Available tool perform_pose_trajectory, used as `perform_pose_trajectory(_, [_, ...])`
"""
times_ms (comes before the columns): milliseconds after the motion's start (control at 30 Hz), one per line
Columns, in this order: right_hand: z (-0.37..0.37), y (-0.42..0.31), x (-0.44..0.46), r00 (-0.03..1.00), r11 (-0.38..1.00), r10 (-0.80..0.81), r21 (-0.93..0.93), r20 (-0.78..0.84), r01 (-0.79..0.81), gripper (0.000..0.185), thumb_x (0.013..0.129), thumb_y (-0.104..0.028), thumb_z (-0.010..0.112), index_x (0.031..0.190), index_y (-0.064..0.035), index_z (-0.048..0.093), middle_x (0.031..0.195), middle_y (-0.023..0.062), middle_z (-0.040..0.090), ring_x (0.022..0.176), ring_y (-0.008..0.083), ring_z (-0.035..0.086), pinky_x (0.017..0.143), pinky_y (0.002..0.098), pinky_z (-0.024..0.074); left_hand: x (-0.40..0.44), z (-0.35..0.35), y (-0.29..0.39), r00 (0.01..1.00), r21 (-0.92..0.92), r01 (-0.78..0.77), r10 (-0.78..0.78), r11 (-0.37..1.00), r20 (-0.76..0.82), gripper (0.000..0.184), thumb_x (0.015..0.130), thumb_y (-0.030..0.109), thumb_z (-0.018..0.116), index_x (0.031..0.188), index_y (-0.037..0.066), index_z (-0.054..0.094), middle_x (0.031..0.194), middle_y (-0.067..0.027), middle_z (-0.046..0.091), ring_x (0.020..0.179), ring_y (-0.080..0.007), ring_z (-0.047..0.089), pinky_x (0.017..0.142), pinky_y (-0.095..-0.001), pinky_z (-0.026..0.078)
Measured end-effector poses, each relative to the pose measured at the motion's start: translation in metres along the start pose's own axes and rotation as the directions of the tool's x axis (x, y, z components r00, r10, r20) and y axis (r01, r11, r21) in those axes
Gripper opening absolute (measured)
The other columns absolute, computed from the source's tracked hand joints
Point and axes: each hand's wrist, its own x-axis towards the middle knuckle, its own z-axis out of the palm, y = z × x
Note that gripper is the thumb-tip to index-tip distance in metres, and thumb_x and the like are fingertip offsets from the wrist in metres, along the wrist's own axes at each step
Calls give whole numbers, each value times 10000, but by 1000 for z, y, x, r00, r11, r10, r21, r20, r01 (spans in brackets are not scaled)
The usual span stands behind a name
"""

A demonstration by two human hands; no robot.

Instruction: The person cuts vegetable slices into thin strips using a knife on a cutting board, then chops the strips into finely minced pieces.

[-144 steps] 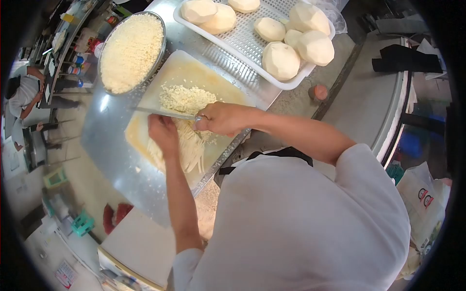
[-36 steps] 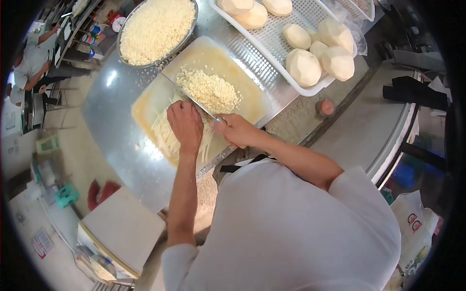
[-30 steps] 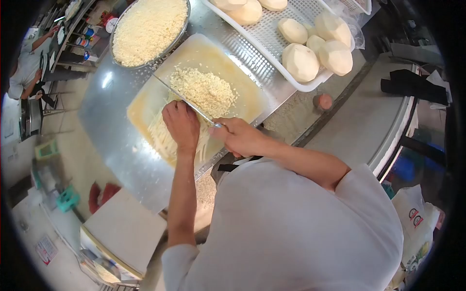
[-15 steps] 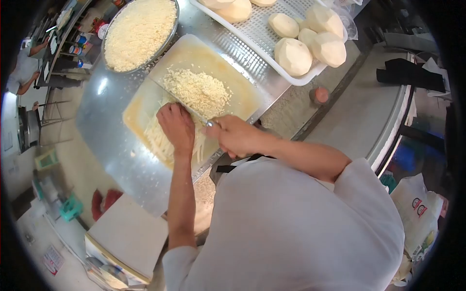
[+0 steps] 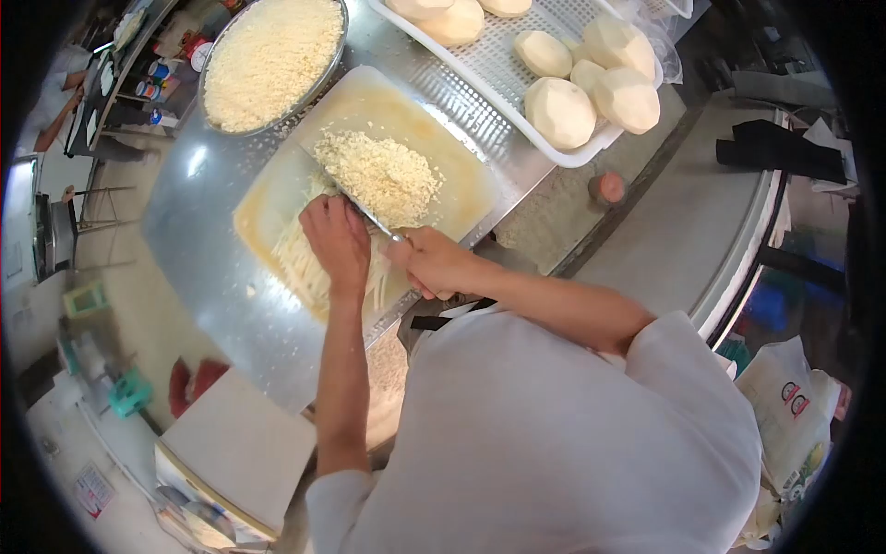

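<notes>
My right hand (image 5: 437, 261) is closed around the handle of a knife (image 5: 367, 212). The blade runs up and left across the cutting board (image 5: 452, 166), between a heap of finely chopped pale vegetable (image 5: 380, 177) and my left hand (image 5: 336, 240). With curled fingers, my left hand presses on pale vegetable strips (image 5: 297, 262), its fingertips close beside the blade. The strips spread below and to both sides of that hand, partly hidden by it. Small crumbs lie about the heap.
A large metal bowl (image 5: 343, 48) full of chopped pale bits stands beyond the board on the metal table (image 5: 198, 226). At upper right, a white perforated tray (image 5: 489, 81) holds several large peeled vegetables (image 5: 560, 113). Another person (image 5: 46, 106) is at far left.
The knife handle and my right hand have shifted slightly down toward my body, and the blade's angle has changed a little. My left hand stays on the strips.
</notes>
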Motion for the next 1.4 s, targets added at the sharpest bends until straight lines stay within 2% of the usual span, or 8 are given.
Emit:
perform_pose_trajectory(67, [3, -15, -19, 994, 993, 107, 43, 1, -107, 736, 1098, -411, 519, 1629, 52, 307, 650, 63, 557, 483, 147, 542, 483, 330, 476, 0, 0, 1, 999, 1, 12, -12, 1000, 37, 143, 896, 5, 631, 1039, 15, 628, 1130, -195, 573, 1064, -410, 520, 945, -505, 440])
perform_pose_trajectory(267, [10, 27, 18, 987, 987, -158, 43, 6, 157, 738, 1103, -406, 512, 1611, 89, 312, 677, 57, 568, 523, 147, 558, 487, 321, 470, 0, -5, 2, 999, -44, 41, -40, 998, 23, 110, 963, 14, 615, 1072, 6, 631, 1109, -189, 595, 1039, -406, 551, 923, -483, 464])
perform_pose_trajectory(367, [13, 27, 23, 989, 979, -121, 158, -78, 133, 522, 1067, -439, 569, 1268, 42, 591, 656, 78, 607, 477, 174, 577, 449, 350, 461, 11, -17, -15, 962, -312, 240, -269, 919, -53, 165, 1014, 34, 596, 1169, -11, 625, 1128, -204, 614, 1040, -358, 599, 924, -438, 485])
perform_pose_trajectory(400, [9, 22, 23, 992, 982, -94, 153, -89, 107, 506, 1067, -444, 569, 1225, 36, 597, 651, 70, 601, 476, 169, 576, 449, 346, 461, 19, -21, -33, 971, -228, 68, -118, 971, -210, 145, 1035, 72, 601, 1132, -13, 667, 1059, -186, 657, 994, -316, 643, 878, -388, 505])
perform_pose_trajectory(567, [-2, 5, 10, 991, 991, -56, 114, -126, 70, 467, 1073, -465, 562, 1027, -2, 598, 640, 48, 585, 479, 151, 574, 450, 342, 460, 38, -12, -116, 920, -97, 384, -372, 918, 122, 264, 999, 253, 701, 969, -4, 754, 814, -121, 714, 788, -234, 670, 773, -366, 516])
perform_pose_trajectory(800, [-22, -14, -12, 993, 993, -92, -80, -79, 86, 581, 1071, -468, 569, 1315, 56, 622, 617, 45, 575, 486, 151, 563, 477, 337, 471, 49, -16, -94, 777, -131, 571, -481, 811, 407, 261, 959, 263, 722, 972, 9, 783, 809, -104, 747, 735, -166, 669, 724, -347, 508])
perform_pose_trajectory(1100, [-36, -23, -33, 992, 970, -111, -224, -65, 94, 670, 1066, -470, 595, 1506, 33, 544, 611, 49, 560, 506, 146, 553, 501, 336, 473, 35, -10, -93, 980, -230, 187, -196, 955, -17, 153, 925, 69, 705, 1050, 22, 779, 999, -129, 685, 1009, -295, 656, 923, -389, 498])
perform_pose_trajectory(1400, [-38, -22, -28, 989, 973, -125, -202, -75, 108, 640, 1069, -451, 600, 1481, 37, 566, 602, 39, 542, 500, 136, 537, 489, 335, 464, 42, -5, -115, 907, -379, 291, -127, 878, 401, 222, 996, 87, 650, 1162, -10, 762, 996, -145, 675, 1009, -275, 640, 914, -371, 502])
